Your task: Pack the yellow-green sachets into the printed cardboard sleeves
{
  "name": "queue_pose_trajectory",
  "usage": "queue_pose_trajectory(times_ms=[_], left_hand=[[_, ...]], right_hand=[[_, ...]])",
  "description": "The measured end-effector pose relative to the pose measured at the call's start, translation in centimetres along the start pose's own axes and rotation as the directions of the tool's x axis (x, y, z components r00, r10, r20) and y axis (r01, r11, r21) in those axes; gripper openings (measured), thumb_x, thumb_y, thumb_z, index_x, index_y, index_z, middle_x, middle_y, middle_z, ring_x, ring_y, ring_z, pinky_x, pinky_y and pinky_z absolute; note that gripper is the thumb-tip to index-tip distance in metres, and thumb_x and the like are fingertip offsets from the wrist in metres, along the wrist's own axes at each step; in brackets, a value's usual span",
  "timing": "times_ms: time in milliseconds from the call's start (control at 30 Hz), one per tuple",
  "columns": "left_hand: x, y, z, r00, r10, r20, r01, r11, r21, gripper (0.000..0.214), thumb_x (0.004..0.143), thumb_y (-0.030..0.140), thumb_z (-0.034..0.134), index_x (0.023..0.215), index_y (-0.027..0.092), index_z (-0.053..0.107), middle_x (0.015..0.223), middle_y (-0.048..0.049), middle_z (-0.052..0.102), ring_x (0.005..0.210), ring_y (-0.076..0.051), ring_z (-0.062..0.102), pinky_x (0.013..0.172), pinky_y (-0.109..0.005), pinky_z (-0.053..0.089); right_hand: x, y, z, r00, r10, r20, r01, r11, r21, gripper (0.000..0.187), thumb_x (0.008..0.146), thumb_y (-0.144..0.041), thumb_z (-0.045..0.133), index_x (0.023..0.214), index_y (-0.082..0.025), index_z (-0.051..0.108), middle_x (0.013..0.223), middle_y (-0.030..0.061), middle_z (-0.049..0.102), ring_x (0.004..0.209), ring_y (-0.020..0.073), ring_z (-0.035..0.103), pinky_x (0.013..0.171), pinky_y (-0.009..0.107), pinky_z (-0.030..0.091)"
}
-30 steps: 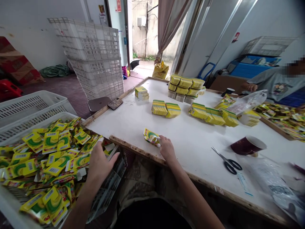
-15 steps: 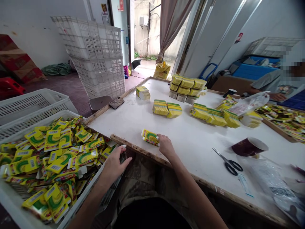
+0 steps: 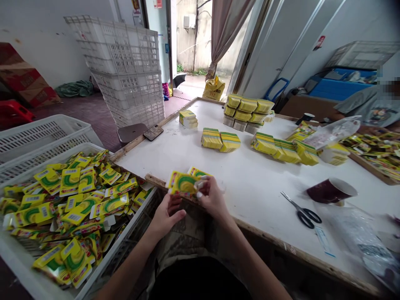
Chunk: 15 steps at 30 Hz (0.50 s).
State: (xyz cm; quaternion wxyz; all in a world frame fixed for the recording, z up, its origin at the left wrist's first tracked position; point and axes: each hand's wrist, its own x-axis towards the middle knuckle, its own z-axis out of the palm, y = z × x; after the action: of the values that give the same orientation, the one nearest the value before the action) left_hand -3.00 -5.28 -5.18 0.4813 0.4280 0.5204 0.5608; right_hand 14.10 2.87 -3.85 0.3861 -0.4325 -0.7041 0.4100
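Note:
A small flat yellow-and-green carton point(image 3: 181, 182) is raised just above the near edge of the table. My right hand point(image 3: 214, 198) pinches its right end between thumb and fingers. Below its left end is my left hand point(image 3: 165, 214), thumb apart from the fingers; whether the fingertips touch the carton I cannot tell. A second such carton point(image 3: 198, 171) lies on the white table point(image 3: 156, 160) just behind, partly hidden by the first one and my right hand.
At left stands a white crate point(image 3: 93, 277) heaped with loose yellow cartons point(image 3: 78, 212). Bundled flat stacks point(image 3: 218, 141) are lined up farther back, with a phone point(image 3: 153, 132) to their left. Scissors point(image 3: 304, 214) and a dark tipped cup point(image 3: 331, 191) lie right. A person point(image 3: 379, 106) sits at far right.
My right hand has lifted a carton off the table edge and tilted it up, leaving another lying behind. My left hand has moved right, from beside the crate to below the carton.

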Motion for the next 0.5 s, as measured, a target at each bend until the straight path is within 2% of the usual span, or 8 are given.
queue_pose_trajectory(times_ms=[33,100,167,267,333,433,500], left_hand=[[0.0,-0.1,0.6,0.999,0.005,-0.038,-0.010,0.992,-0.123,0.060,0.065,0.058,0.074,0.105,0.014,0.065,0.106,-0.0150,0.070,0.103,-0.029,0.065,0.092,-0.043,0.052],[-0.1,-0.1,1.6,0.987,0.011,-0.158,-0.058,0.953,-0.296,0.065,0.076,0.072,0.051,0.102,0.013,0.066,0.106,-0.0152,0.070,0.104,-0.029,0.065,0.090,-0.042,0.053],[-0.2,0.2,2.0,0.956,0.023,-0.291,-0.131,0.925,-0.356,0.069,0.083,0.072,0.036,0.105,0.015,0.066,0.107,-0.0137,0.070,0.106,-0.028,0.064,0.087,-0.040,0.055],[-0.4,0.9,2.0,0.911,0.057,-0.408,-0.212,0.914,-0.345,0.062,0.083,0.068,0.042,0.107,0.017,0.066,0.104,-0.0119,0.071,0.105,-0.028,0.064,0.083,-0.037,0.057],[-0.5,1.2,2.0,0.903,0.056,-0.427,-0.218,0.915,-0.340,0.062,0.082,0.069,0.043,0.108,0.017,0.065,0.102,-0.0118,0.072,0.104,-0.029,0.065,0.080,-0.038,0.057],[-0.6,1.4,2.3,0.895,0.051,-0.442,-0.211,0.923,-0.322,0.064,0.082,0.070,0.039,0.112,0.019,0.063,0.103,-0.0111,0.071,0.105,-0.029,0.064,0.081,-0.039,0.057],[-0.6,1.2,2.3,0.904,0.066,-0.421,-0.192,0.945,-0.263,0.063,0.083,0.070,0.036,0.113,0.021,0.062,0.103,-0.0100,0.071,0.107,-0.029,0.063,0.084,-0.040,0.056]], right_hand=[[-0.8,-0.8,1.0,0.999,-0.015,0.052,0.013,0.998,0.054,0.040,0.074,-0.016,0.051,0.111,-0.022,0.038,0.087,0.0002,0.058,0.072,0.0138,0.061,0.066,0.028,0.052],[-2.3,-2.0,2.8,0.990,-0.031,0.135,0.012,0.990,0.140,0.040,0.069,-0.013,0.054,0.106,-0.022,0.042,0.082,-0.0018,0.059,0.066,0.0122,0.060,0.060,0.025,0.051],[-3.4,-2.8,3.9,0.979,0.004,0.202,-0.068,0.947,0.313,0.040,0.067,-0.012,0.057,0.104,-0.023,0.044,0.080,-0.0030,0.058,0.063,0.0108,0.058,0.056,0.023,0.049],[-4.0,-3.4,4.0,0.961,0.035,0.275,-0.170,0.858,0.485,0.042,0.068,-0.013,0.062,0.106,-0.024,0.046,0.084,-0.0020,0.060,0.069,0.0118,0.059,0.062,0.026,0.050],[-4.2,-3.7,3.6,0.964,-0.002,0.267,-0.121,0.888,0.443,0.042,0.070,-0.013,0.061,0.109,-0.024,0.048,0.088,-0.0004,0.061,0.075,0.0136,0.060,0.068,0.028,0.050],[-4.7,-4.0,3.5,0.980,-0.100,0.171,0.061,0.974,0.220,0.043,0.070,-0.008,0.056,0.110,-0.024,0.051,0.096,0.0024,0.060,0.083,0.0168,0.059,0.077,0.033,0.050],[-5.1,-4.2,3.8,0.986,-0.128,0.105,0.115,0.986,0.121,0.045,0.069,-0.005,0.054,0.109,-0.024,0.053,0.097,0.0029,0.058,0.084,0.0173,0.058,0.079,0.034,0.049]])
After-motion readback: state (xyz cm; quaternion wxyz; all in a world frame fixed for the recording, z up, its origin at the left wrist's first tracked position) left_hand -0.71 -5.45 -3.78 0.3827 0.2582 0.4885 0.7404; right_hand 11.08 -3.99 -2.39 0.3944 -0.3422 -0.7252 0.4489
